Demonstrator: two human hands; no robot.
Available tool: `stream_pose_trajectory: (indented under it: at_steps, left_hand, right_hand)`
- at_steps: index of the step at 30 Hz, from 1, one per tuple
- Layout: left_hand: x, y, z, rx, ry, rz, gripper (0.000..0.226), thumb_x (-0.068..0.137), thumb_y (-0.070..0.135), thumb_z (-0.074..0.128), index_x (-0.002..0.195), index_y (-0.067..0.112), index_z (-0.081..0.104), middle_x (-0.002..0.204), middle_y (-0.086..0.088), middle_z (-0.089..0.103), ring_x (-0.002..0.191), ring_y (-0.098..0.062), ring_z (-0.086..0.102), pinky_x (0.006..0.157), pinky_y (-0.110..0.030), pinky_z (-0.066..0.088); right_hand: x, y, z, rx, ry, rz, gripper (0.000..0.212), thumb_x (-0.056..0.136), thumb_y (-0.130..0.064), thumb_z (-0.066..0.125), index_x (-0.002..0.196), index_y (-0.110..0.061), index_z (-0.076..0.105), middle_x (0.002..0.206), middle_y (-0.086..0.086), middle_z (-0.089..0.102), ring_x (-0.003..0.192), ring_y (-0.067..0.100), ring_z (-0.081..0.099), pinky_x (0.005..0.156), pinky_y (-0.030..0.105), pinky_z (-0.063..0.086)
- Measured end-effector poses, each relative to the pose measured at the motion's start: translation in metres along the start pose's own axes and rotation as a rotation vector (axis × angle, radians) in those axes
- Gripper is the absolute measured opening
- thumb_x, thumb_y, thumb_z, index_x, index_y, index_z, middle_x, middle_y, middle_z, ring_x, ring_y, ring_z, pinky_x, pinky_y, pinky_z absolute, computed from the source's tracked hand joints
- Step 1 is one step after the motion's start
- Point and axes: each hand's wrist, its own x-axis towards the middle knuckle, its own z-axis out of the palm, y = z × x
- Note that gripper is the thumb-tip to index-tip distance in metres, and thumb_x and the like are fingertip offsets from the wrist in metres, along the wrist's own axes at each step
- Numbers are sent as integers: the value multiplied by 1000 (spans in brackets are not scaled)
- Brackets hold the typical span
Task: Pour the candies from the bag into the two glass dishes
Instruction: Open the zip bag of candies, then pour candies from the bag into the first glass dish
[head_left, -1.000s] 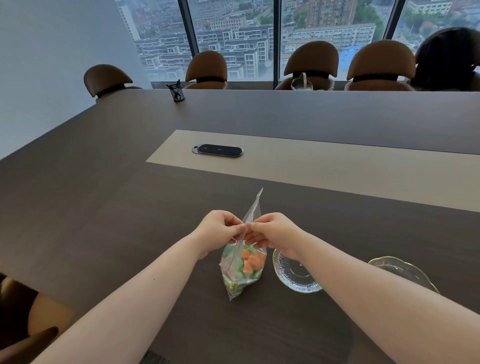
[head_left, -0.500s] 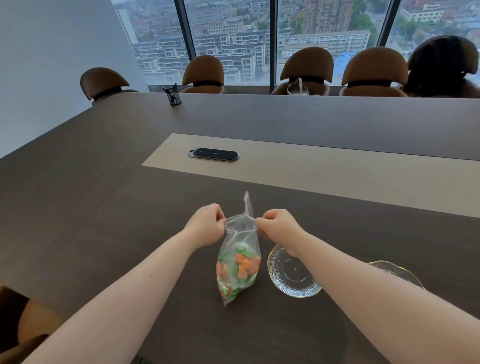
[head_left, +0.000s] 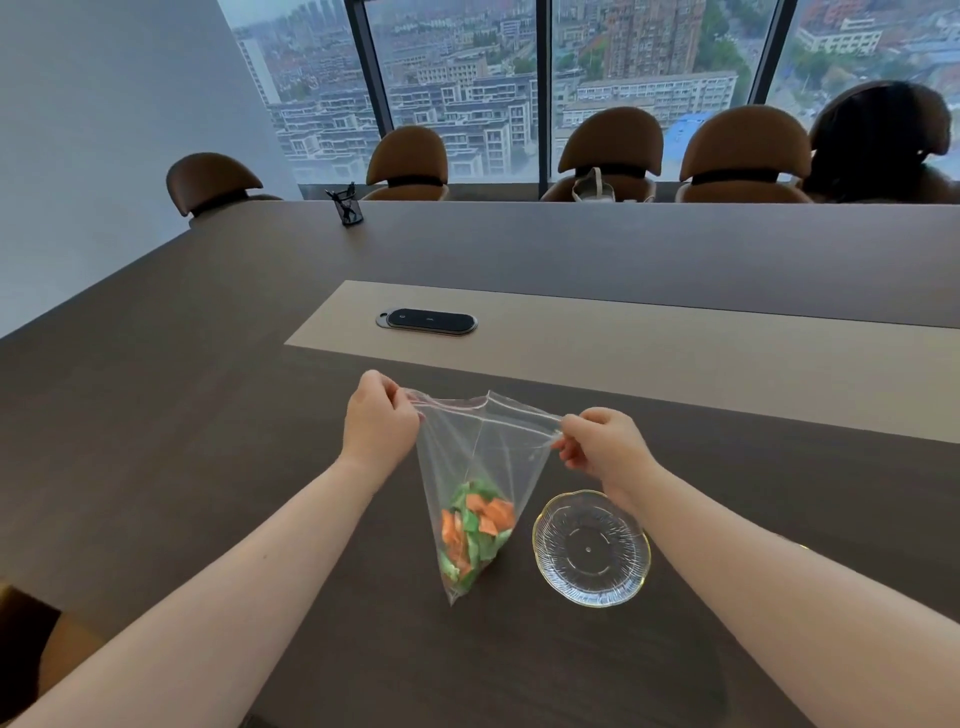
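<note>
The left hand (head_left: 381, 422) and right hand (head_left: 602, 447) each pinched a top corner of the clear bag (head_left: 475, 467), stretching its mouth wide above the bench (head_left: 208, 441). Candies (head_left: 475, 525) sat at its bottom, just beside one glass dish (head_left: 591, 548); open bench lay all around.

I see a bag (head_left: 480, 457) of thin, clear, glossy plastic film, creased near its top. The dish (head_left: 590, 548) looks like ribbed clear glass with a gold-toned rim. The counter (head_left: 208, 415) is matt dark wood grain with a smooth beige inlay (head_left: 675, 358).
</note>
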Motion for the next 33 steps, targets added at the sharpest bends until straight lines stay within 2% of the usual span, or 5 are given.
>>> stream_pose_trajectory:
  at_steps: [8, 16, 25, 29, 33]
  left_hand:
    - [-12, 63, 9, -417, -36, -13, 15, 93, 9, 43, 82, 15, 50, 83, -9, 65, 76, -18, 63, 83, -34, 53]
    - [-10, 107, 15, -840, -194, -23, 24, 95, 0, 40, 77, 9, 52, 74, -5, 60, 64, -9, 59, 69, -19, 53]
    - [-11, 95, 40, -1099, -324, -177, 24, 94, -1, 41, 76, 8, 55, 59, 0, 66, 55, -8, 64, 57, -16, 55]
    - [-11, 90, 49, -1142, -375, -202, 22, 94, 0, 41, 79, 6, 56, 60, -1, 66, 56, -8, 65, 57, -16, 55]
    - [-13, 97, 57, -1163, -434, -204, 21, 94, 0, 41, 80, 5, 55, 60, -1, 68, 57, -8, 66, 60, -16, 57]
  right_hand:
    - [8, 19, -36, 354, -37, 186, 34, 96, -33, 46, 92, -3, 63, 87, 15, 69, 85, 27, 65, 76, 36, 53]
    - [17, 52, -55, 352, -72, 430, 53, 93, -50, 44, 124, -9, 52, 126, 16, 57, 123, 35, 49, 99, 51, 45]
    - [8, 100, -72, 764, -97, 578, 79, 90, -66, 21, 118, 0, 56, 113, 21, 67, 89, 34, 71, 74, 50, 59]
    - [1, 108, -71, 816, -247, 493, 57, 96, -50, 36, 132, -9, 54, 135, 17, 57, 121, 34, 57, 106, 49, 42]
    - [-12, 95, -61, 813, -382, 442, 65, 73, -44, 73, 122, -4, 60, 114, 19, 66, 99, 35, 65, 90, 47, 52]
